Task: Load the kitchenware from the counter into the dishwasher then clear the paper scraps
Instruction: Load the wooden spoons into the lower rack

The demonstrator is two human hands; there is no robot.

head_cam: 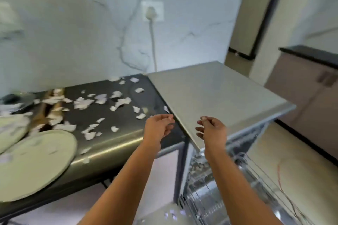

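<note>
left hand (158,126) loosely curled, empty — at counter (117,144) edge | right hand (212,131) half-open — over dishwasher (215,93) top's edge

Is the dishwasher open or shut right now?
Open. The wire rack sticks out below the grey dishwasher top, in front of the right hand. Whether it holds dishes, I cannot tell; the view is blurred.

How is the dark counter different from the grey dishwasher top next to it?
The dark counter is near black and glossy; the dishwasher top is pale grey and matte. The dark counter is littered with paper scraps and carries two pale green plates at its left; the dishwasher top is bare. The counter's front edge is rounded, the dishwasher top's thin and square. Both are flat and meet side by side.
</note>
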